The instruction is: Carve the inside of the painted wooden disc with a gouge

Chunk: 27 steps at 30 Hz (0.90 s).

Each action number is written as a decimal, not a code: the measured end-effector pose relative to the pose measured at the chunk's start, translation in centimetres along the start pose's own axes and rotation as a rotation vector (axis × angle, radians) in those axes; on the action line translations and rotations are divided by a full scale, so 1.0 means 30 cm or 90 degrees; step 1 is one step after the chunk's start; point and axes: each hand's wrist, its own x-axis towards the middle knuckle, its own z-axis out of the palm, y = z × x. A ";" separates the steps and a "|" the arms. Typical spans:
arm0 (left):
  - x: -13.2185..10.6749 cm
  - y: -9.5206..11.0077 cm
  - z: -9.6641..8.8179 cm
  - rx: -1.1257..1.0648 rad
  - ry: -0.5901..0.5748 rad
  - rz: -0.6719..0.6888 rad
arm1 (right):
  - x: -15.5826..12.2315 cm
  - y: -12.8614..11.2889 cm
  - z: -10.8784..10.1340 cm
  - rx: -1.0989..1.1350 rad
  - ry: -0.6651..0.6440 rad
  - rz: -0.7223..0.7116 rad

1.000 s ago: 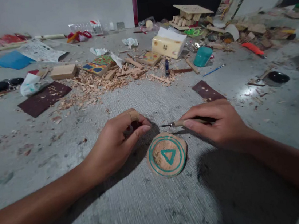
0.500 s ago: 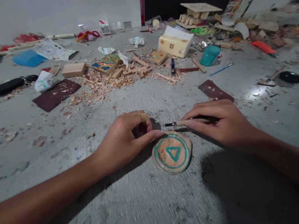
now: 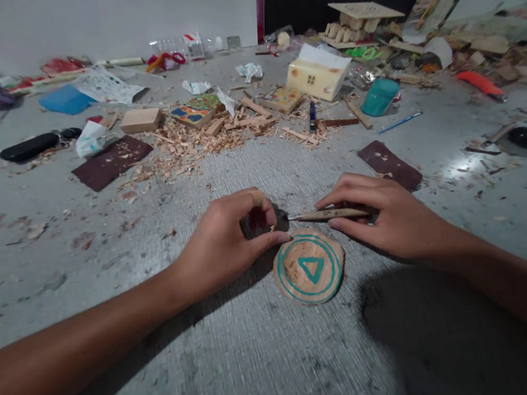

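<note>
The light, stiff carving tool (image 3: 327, 215) is held by its handle in the closed right hand (image 3: 383, 217), just beyond the wooden disc (image 3: 309, 267), its sharp tip met by the curled left hand (image 3: 230, 241), whose contents cannot be told.

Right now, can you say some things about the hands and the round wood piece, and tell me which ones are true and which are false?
1. The right hand holds a thin carving tool. True.
2. The wooden disc has a red star painted on it. False: it shows a teal triangle inside teal rings.
3. The tool's tip points toward the left hand. True.
4. The disc is lifted high in the air. False: it lies flat on the grey surface, just in front of both hands.
5. A pile of wood shavings lies farther away, beyond the hands. True.
</note>
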 end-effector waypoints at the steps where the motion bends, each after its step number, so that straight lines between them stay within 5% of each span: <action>1: -0.001 0.001 -0.001 0.000 0.000 0.001 | 0.000 -0.002 -0.002 -0.001 0.011 -0.003; 18: -0.001 0.016 -0.010 -0.015 -0.045 0.108 | 0.003 -0.047 -0.036 -0.003 0.144 -0.001; 27: 0.003 0.012 -0.010 0.013 0.074 0.010 | -0.003 -0.043 -0.031 -0.015 0.097 -0.008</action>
